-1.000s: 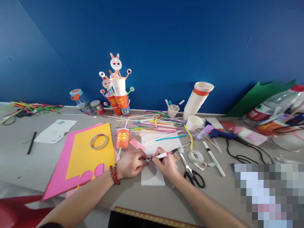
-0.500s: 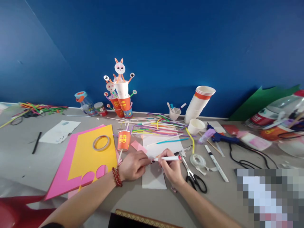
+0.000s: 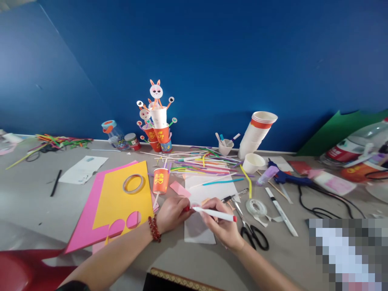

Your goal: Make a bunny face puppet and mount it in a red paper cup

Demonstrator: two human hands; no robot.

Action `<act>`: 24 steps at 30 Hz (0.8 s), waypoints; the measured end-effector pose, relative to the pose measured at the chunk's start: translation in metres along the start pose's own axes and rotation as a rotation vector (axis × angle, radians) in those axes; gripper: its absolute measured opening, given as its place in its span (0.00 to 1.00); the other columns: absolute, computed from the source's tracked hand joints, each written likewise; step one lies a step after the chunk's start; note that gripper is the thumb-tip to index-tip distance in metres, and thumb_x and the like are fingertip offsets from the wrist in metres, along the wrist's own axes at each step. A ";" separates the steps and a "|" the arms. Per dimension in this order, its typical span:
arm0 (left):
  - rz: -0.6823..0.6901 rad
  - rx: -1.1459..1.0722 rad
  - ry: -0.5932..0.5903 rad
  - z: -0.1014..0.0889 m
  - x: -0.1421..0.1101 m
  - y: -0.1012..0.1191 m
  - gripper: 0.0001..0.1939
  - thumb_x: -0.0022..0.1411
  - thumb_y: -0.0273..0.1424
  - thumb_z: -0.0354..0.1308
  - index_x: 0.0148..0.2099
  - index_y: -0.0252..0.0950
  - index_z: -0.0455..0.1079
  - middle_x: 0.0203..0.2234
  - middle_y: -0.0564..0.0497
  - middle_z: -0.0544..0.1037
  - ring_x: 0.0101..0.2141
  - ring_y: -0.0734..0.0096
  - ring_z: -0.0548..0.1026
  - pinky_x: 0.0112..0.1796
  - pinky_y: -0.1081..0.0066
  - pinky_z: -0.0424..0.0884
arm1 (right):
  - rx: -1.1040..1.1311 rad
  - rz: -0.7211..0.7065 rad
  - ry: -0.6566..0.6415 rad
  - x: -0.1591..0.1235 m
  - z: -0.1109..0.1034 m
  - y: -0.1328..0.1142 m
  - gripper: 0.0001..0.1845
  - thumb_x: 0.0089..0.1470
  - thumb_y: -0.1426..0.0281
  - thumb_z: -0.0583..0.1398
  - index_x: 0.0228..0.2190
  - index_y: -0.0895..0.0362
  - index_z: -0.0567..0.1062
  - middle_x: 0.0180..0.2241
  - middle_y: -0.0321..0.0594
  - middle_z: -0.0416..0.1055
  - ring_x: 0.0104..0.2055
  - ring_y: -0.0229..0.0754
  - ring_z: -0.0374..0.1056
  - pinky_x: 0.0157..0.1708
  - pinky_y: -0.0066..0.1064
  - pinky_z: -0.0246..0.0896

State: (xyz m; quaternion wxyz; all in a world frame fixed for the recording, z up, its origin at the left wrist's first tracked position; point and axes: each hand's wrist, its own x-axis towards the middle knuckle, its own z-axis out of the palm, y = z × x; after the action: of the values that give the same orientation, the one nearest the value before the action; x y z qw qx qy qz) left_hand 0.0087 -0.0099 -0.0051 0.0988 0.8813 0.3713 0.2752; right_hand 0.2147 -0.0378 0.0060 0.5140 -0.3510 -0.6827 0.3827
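Note:
My right hand grips a white marker with a red end, its tip pointing left. My left hand, wearing a red bead bracelet, is closed on a small red piece that looks like the marker's cap. Tip and cap are very close; whether they touch I cannot tell. Beneath both hands lies white paper. A pink paper strip and a red paper cup sit just beyond my left hand. Scissors with black handles lie right of my right hand.
Yellow card with a tape ring lies left. Many coloured pipe cleaners spread behind. Stacked cups with rabbit faces stand at the wall. Rightward are clear tape, a capped marker, and a glue gun.
The marker tip has lifted from the small piece at my left fingers, and a red cap now shows there. The whole view has shifted slightly, moving things right and down.

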 end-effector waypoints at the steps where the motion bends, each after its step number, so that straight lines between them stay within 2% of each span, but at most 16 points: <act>1: 0.008 -0.002 -0.010 0.001 0.000 0.001 0.10 0.67 0.32 0.51 0.31 0.37 0.62 0.22 0.53 0.71 0.24 0.70 0.69 0.26 0.74 0.58 | -0.012 -0.005 -0.013 0.000 0.001 0.000 0.02 0.58 0.71 0.59 0.32 0.54 0.71 0.29 0.38 0.72 0.30 0.39 0.67 0.29 0.29 0.62; 7: 0.045 0.001 -0.033 0.003 -0.002 0.005 0.06 0.61 0.26 0.51 0.31 0.37 0.61 0.23 0.52 0.71 0.25 0.69 0.69 0.26 0.73 0.58 | -0.072 -0.020 -0.076 0.000 0.005 0.002 0.01 0.57 0.71 0.60 0.33 0.55 0.72 0.31 0.40 0.74 0.33 0.41 0.70 0.33 0.29 0.64; 16: 0.071 -0.008 -0.055 -0.001 -0.004 0.006 0.04 0.59 0.26 0.51 0.31 0.38 0.62 0.22 0.53 0.71 0.24 0.70 0.70 0.25 0.73 0.58 | -0.056 0.001 -0.240 0.007 0.002 -0.001 0.03 0.56 0.70 0.62 0.34 0.54 0.76 0.32 0.38 0.78 0.32 0.40 0.73 0.33 0.27 0.65; 20: 0.068 -0.020 -0.024 -0.002 -0.007 0.008 0.02 0.60 0.29 0.52 0.34 0.37 0.63 0.21 0.54 0.72 0.22 0.70 0.69 0.24 0.73 0.56 | 0.015 0.050 -0.210 0.008 0.002 0.001 0.06 0.56 0.66 0.63 0.33 0.56 0.77 0.31 0.40 0.78 0.33 0.41 0.73 0.33 0.28 0.65; 24: 0.119 -0.067 0.039 -0.003 -0.010 0.012 0.08 0.66 0.37 0.50 0.40 0.37 0.62 0.22 0.54 0.73 0.22 0.71 0.70 0.25 0.73 0.59 | 0.068 0.096 -0.210 0.006 0.001 0.001 0.14 0.56 0.59 0.64 0.30 0.57 0.77 0.26 0.39 0.76 0.29 0.41 0.71 0.30 0.28 0.64</act>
State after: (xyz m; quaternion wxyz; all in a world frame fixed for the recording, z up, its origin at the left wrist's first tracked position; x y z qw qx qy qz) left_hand 0.0083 -0.0253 -0.0024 0.1043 0.8924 0.3107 0.3101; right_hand 0.2127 -0.0318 0.0074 0.4323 -0.3236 -0.7020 0.4643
